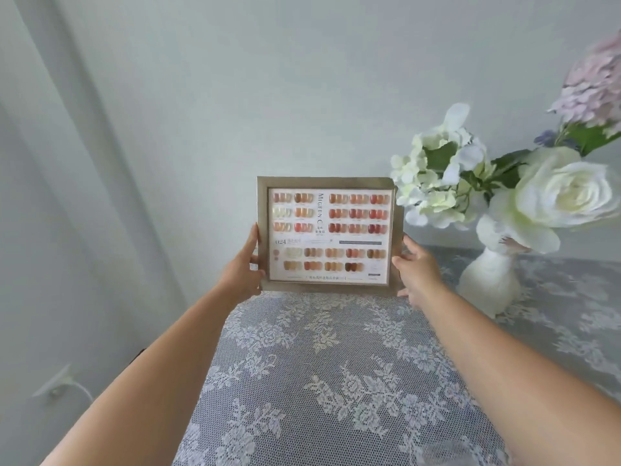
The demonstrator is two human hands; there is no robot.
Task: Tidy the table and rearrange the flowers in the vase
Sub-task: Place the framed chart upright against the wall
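Two bare hands, left hand [242, 268] and right hand [416, 271]. One silver-framed nail-colour chart [327, 234]. One white bulbous ceramic vase [488, 280]. One lace-covered table [336, 381]. Flowers: one large white rose [564, 193], one white hydrangea cluster [433, 176], one pink-lilac hydrangea head [594, 85], possibly more out of view.

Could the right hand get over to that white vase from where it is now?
Probably yes. The right hand is beside the white vase, with only bare lace tablecloth between them. But it is holding the picture frame with the left hand, so it must let go first.
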